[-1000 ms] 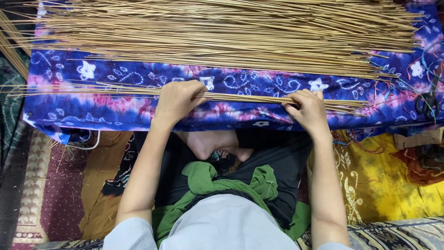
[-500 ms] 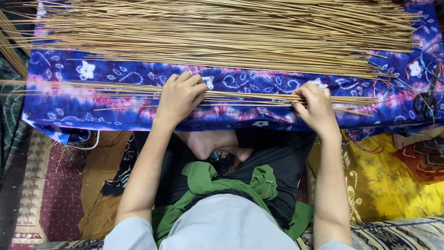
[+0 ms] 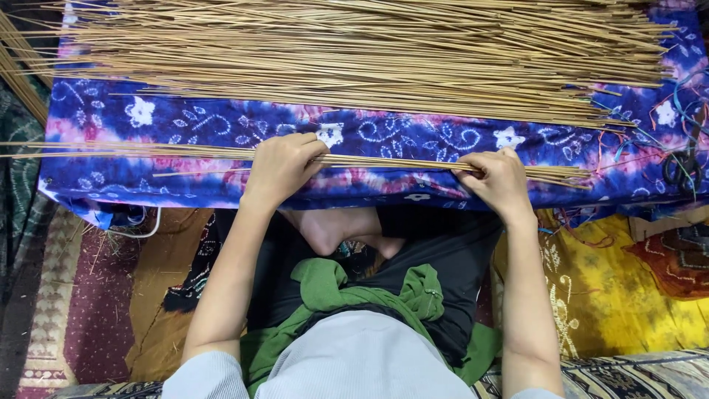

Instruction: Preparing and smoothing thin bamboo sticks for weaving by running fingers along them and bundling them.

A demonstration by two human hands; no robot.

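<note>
head view, looking straight down. no box, bowl or other vessel in sight; the low tabletop, draped in a blue-and-pink flowered cloth [image 3: 384, 137], carries everything.

far side of cloth: a wide, loose heap of thin straw-coloured sticks [image 3: 354, 55], lying roughly left to right, ends ragged at the right.

near side of cloth: a small bundle of the same sticks [image 3: 391, 161], long, thin, pale tan, running nearly level from past the left edge of the cloth to a fanned end at the right. it lies apart from the big heap, with bare cloth between.

left hand [image 3: 284, 166]: palm down on the bundle, fingers curled over the sticks, gripping them against the cloth.

right hand [image 3: 498, 181]: fingers closed around the bundle near its right end, thumb tucked in.

at the right edge of the cloth: dark scissors [image 3: 683, 166] and loose coloured threads [image 3: 690, 103].

below the tabletop edge: person's crossed legs, a green garment [image 3: 332, 292] in the lap, patterned rugs on the floor, a yellow cloth [image 3: 598, 288] at right.
</note>
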